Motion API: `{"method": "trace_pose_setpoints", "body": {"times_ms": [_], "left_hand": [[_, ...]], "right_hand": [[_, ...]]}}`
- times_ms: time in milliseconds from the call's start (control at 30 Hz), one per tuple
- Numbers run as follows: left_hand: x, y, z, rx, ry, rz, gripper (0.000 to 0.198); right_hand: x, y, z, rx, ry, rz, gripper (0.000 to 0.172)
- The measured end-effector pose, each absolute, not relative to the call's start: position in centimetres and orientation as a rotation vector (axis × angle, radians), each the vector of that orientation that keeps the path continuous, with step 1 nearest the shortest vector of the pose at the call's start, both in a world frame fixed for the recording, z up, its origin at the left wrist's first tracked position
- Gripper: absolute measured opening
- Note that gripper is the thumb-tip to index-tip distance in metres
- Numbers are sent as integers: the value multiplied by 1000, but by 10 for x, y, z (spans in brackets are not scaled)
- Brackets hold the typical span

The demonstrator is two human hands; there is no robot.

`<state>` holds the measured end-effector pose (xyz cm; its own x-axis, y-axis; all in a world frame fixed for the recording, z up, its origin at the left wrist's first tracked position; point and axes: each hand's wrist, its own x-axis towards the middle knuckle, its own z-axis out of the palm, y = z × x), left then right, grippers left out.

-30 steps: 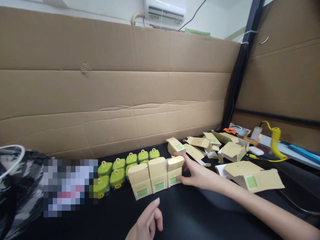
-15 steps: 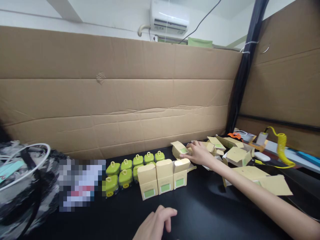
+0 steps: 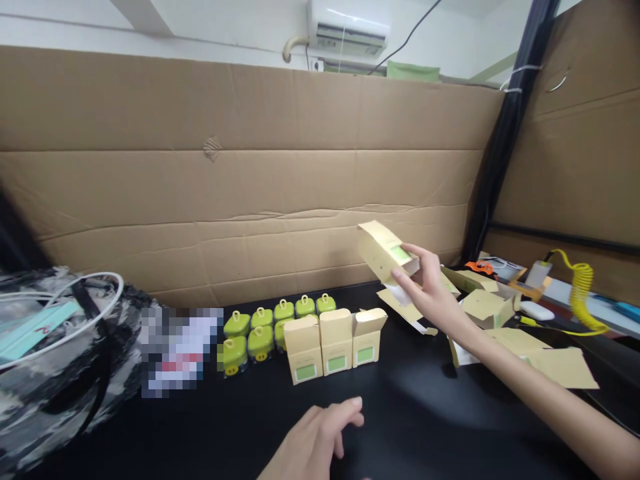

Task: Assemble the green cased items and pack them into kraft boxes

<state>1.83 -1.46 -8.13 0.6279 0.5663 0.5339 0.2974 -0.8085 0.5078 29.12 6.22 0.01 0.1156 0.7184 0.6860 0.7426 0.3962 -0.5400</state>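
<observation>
A black table (image 3: 410, 413) stands against a corrugated cardboard wall (image 3: 250, 187); an air conditioner (image 3: 347, 30) is mounted above it. The right hand (image 3: 433, 293) grasps a small carton (image 3: 385, 253) with a green label between thumb and fingers. The carton is tilted, in the air above the table's rear right area, with its flap open. The left hand (image 3: 315, 443) hovers low over the near edge of the table, fingers loosely spread, holding nothing. Three upright cartons (image 3: 336, 343) stand side by side in a row at centre. Green plugs (image 3: 273, 323) sit in two rows just beside them on the left. A pile of loose cartons (image 3: 500, 313) lies to the right, near a yellow coiled cable (image 3: 583, 293).
</observation>
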Motion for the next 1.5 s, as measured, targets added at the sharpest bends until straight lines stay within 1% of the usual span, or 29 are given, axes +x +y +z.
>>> {"method": "trace_pose_setpoints", "body": {"times_ms": [67, 133, 233, 333, 400, 500, 533, 600, 667, 700, 733, 800, 833, 933, 1033, 1200, 1267, 1367, 1400, 1500], "left_hand": [[17, -12, -84, 2429, 623, 1084, 61], [16, -8, -87, 2350, 622, 1115, 53], [15, 0, -92, 2255, 645, 1067, 42], [15, 4, -91, 2273, 622, 1006, 39], [15, 4, -86, 2351, 570, 1079, 43], [17, 0, -74, 2502, 395, 1350, 61], [17, -2, -70, 2535, 371, 1392, 65], [17, -4, -65, 2553, 365, 1412, 67], [17, -4, -62, 2535, 337, 1403, 66], [17, -3, -62, 2525, 305, 1400, 65], [17, -2, -62, 2524, 276, 1390, 63], [17, 0, -63, 2497, 257, 1409, 58], [17, 1, -63, 2479, 261, 1427, 56], [18, 1, -62, 2441, 294, 1456, 57], [17, -2, -60, 2446, 335, 1453, 55], [15, -6, -58, 2454, 408, 1399, 56], [14, -5, -59, 2436, 406, 1391, 54], [15, -3, -61, 2401, 332, 1394, 49], [15, -2, -62, 2397, 298, 1396, 49], [17, -1, -62, 2397, 226, 1413, 57]], "right_hand": [[281, 37, 4, -1146, -1630, -31, 49], [268, 10, 2, -974, -1708, -111, 49], [249, -23, -7, -825, -1888, -168, 52], [234, -37, -18, -770, -2043, -107, 55], [230, -37, -24, -704, -2098, -112, 57], [234, -31, -28, -623, -2191, -160, 63], [237, -28, -27, -615, -2237, -183, 65], [243, -23, -24, -567, -2331, -261, 65], [248, -18, -17, -488, -2395, -371, 60], [249, -16, -14, -455, -2409, -425, 55], [249, -15, -11, -427, -2409, -471, 47], [246, -14, -8, -374, -2366, -539, 21], [244, -14, -8, -349, -2334, -560, 12], [240, -16, -14, -297, -2296, -580, 17], [241, -16, -19, -239, -2351, -589, 17], [242, -18, -16, -185, -2349, -675, 25], [241, -20, -16, -225, -2317, -642, 23], [239, -23, -20, -323, -2213, -530, 14], [239, -24, -22, -350, -2193, -509, 15], [242, -25, -26, -387, -2210, -507, 32]]}}
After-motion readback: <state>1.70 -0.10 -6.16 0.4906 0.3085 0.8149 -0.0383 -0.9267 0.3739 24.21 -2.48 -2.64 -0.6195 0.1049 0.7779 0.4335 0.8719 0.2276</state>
